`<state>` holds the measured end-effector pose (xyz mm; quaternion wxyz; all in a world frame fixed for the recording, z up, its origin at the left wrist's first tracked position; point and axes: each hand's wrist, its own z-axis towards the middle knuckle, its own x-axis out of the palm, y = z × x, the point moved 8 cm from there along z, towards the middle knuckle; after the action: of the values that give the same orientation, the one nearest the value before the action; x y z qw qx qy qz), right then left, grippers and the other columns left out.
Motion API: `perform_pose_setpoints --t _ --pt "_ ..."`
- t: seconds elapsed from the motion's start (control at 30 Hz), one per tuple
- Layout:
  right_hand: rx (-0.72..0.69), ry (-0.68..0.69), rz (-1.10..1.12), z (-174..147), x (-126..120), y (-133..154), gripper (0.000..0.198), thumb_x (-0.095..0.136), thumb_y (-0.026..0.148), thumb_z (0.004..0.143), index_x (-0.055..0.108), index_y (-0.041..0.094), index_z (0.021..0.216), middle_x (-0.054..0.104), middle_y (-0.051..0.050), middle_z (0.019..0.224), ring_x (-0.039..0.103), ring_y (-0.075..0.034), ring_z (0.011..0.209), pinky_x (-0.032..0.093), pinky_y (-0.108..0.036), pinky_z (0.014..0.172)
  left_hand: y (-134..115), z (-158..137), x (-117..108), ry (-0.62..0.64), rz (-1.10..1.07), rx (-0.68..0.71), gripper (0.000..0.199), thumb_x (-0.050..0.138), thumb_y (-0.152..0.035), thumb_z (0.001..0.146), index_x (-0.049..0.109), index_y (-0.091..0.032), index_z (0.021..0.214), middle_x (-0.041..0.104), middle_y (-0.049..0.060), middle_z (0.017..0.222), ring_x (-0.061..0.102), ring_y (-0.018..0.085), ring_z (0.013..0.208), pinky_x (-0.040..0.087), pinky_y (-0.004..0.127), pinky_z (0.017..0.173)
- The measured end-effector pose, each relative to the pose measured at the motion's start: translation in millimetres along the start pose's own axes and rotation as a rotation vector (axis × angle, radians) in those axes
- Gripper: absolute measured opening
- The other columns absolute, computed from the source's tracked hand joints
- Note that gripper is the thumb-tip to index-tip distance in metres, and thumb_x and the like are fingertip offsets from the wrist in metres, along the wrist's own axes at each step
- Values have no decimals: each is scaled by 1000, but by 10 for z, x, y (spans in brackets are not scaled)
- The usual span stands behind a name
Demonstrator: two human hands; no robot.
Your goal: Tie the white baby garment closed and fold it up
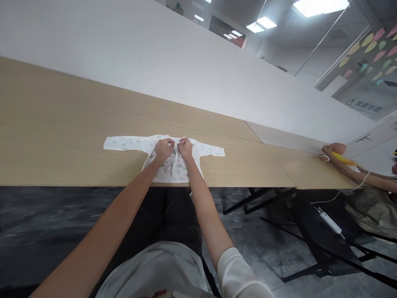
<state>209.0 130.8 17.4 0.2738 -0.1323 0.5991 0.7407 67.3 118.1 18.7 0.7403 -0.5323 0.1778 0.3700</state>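
A small white baby shirt point(166, 167) with a scattered print lies on the wooden table, its two long sleeves spread out to either side. Its front opening runs down the middle, and the lower hem reaches the table's near edge. At the neckline, left of the opening, my left hand point(164, 148) pinches the shirt's edge with closed fingers. Just across from it my right hand point(185, 147) is closed on the other edge. A narrow gap separates the two hands. Whatever small part lies between the fingertips is hidden.
The light wooden table point(62, 124) runs along a white wall point(155, 62). Far right, another person's hands point(328, 151) hold a doll point(338, 149) over the table. Black folding chairs point(322, 231) stand below, with a white power strip point(331, 221) on one.
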Motion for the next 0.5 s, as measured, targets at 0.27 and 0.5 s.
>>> perform_pose_setpoints --t 0.27,0.5 --pt "-55 63 -170 -18 76 43 30 50 6 83 76 17 93 77 -7 97 70 -18 94 51 -26 93 9 102 96 160 126 107 32 55 -27 76 81 -19 94 77 11 98 68 30 99 51 36 91" --pt "-75 136 -176 -17 75 99 31 54 3 77 79 18 89 77 -6 100 70 -18 100 51 -24 93 14 -26 34 235 67 277 36 57 -32 72 79 -19 97 75 11 111 64 31 111 45 40 105"
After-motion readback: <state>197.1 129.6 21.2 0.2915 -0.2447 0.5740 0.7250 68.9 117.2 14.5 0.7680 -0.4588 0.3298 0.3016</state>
